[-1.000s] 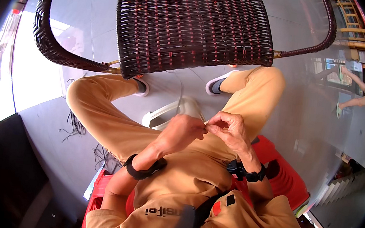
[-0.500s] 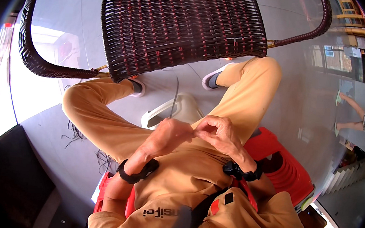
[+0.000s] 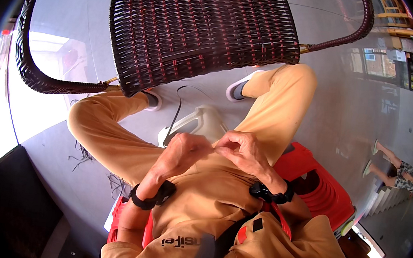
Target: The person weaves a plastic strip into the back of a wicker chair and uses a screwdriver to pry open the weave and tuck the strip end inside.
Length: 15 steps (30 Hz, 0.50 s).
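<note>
My left hand (image 3: 184, 152) and my right hand (image 3: 242, 151) meet above my lap, fingers closed in a pinch. From my left hand a thin, dark flat strip (image 3: 175, 113) rises and curls over at its free end. Whatever lies between the fingertips of my right hand is too small to make out. In front of my knees stands a dark brown and red woven wicker chair (image 3: 200, 34) with looped armrests; neither hand touches it. A whitish plastic container (image 3: 212, 122) with a handle-like opening sits on the floor between my feet, beyond my hands.
Red plastic stools (image 3: 320, 189) stand beside and beneath me. Loose dark strips (image 3: 119, 183) lie on the floor at the left. A dark panel-like object (image 3: 15, 200) fills the lower left. Another person's legs (image 3: 387, 166) show at the far right, near wooden furniture (image 3: 400, 23).
The strip's upright free end has swung left and curled over. My hands have shifted slightly left, still together. The person at the right has moved nearer along the edge.
</note>
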Tool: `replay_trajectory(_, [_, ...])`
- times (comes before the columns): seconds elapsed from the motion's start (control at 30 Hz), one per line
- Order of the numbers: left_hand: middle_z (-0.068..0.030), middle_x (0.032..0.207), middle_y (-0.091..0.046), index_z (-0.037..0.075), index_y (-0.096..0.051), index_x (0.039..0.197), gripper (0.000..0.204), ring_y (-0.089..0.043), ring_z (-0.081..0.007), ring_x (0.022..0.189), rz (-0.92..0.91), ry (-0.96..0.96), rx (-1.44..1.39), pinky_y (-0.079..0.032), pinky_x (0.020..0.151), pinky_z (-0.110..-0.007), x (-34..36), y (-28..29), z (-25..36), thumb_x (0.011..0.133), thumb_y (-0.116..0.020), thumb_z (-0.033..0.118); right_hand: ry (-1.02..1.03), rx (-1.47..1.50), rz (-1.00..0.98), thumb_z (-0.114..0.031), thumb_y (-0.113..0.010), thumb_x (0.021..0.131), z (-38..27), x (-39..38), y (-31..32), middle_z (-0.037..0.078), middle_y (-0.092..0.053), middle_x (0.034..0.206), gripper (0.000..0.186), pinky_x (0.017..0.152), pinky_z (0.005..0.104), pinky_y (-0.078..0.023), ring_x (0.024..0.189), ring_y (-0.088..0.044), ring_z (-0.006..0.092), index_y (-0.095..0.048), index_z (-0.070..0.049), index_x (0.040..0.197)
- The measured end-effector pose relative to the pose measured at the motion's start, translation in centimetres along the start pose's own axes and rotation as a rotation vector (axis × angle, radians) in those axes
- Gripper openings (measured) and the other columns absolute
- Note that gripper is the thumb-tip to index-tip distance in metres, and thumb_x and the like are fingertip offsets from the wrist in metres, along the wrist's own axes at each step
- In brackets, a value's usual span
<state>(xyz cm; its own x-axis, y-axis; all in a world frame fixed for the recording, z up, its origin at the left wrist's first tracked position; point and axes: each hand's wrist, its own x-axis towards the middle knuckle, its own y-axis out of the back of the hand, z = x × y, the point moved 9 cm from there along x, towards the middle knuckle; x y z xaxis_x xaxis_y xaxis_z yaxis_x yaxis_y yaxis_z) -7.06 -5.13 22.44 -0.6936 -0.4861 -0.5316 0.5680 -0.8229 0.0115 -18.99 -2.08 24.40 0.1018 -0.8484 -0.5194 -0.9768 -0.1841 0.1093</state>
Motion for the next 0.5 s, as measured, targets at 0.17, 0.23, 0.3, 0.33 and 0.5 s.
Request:
replay_trajectory(0.17, [-0.0072,0.074,-0.064,-0.006,-0.063,0.090,0.011,-0.060,-0.0104,0.070,-0.003,0.007,-0.071,-0.049,0.066,-0.025,-0.4,0.3,-0.3,0.083,-0.058,0.002,0.028,0.036,-0.027,-0.007,-0.065,0.079,0.0,-0.1,-0.2,0.004,-0.062,0.072,0.011,0.064,0.0236,-0.047,0.069,-0.057,0.0074,-0.062,0.001,0.087])
replay_trajectory(0.23, [-0.0071,0.075,-0.064,-0.006,-0.063,0.090,0.011,-0.060,-0.0106,0.070,0.019,0.020,-0.141,-0.048,0.067,-0.025,-0.8,1.0,-0.6,0.084,-0.058,0.002,0.020,0.080,-0.018,-0.007,-0.065,0.079,0.5,-0.2,0.2,0.001,-0.061,0.076,0.015,0.065,0.0219,-0.047,0.071,-0.056,0.0060,-0.062,-0.001,0.092])
replay_trajectory(0.3, [-0.0049,0.074,-0.063,-0.005,-0.063,0.090,0.012,-0.057,-0.0110,0.071,0.191,-0.036,-0.319,-0.047,0.066,-0.026,-1.5,3.5,-0.6,0.085,-0.055,0.002,-0.002,0.109,0.061,-0.008,-0.067,0.079,1.8,-0.1,1.6,0.000,-0.060,0.077,0.018,0.064,0.0211,-0.047,0.071,-0.055,0.0052,-0.062,-0.004,0.095])
replay_trajectory(0.33, [-0.0037,0.072,-0.062,-0.005,-0.063,0.091,0.013,-0.057,-0.0103,0.071,0.218,-0.051,-0.335,-0.047,0.068,-0.025,-1.8,4.4,-1.0,0.087,-0.056,0.006,-0.037,0.093,0.119,-0.008,-0.067,0.078,2.2,-0.1,2.6,-0.001,-0.060,0.077,0.018,0.062,0.0213,-0.046,0.069,-0.054,0.0047,-0.063,-0.004,0.095])
replay_trajectory(0.5, [-0.0073,0.066,-0.063,-0.005,-0.062,0.086,0.017,-0.059,-0.0115,0.061,0.363,-0.022,-0.524,-0.046,0.064,-0.024,-2.3,6.7,-1.1,0.087,-0.059,0.012,-0.026,0.204,0.321,-0.004,-0.061,0.084,3.3,-0.5,6.0,-0.002,-0.058,0.072,0.008,0.059,0.0179,-0.042,0.066,-0.051,0.0030,-0.063,-0.001,0.091])
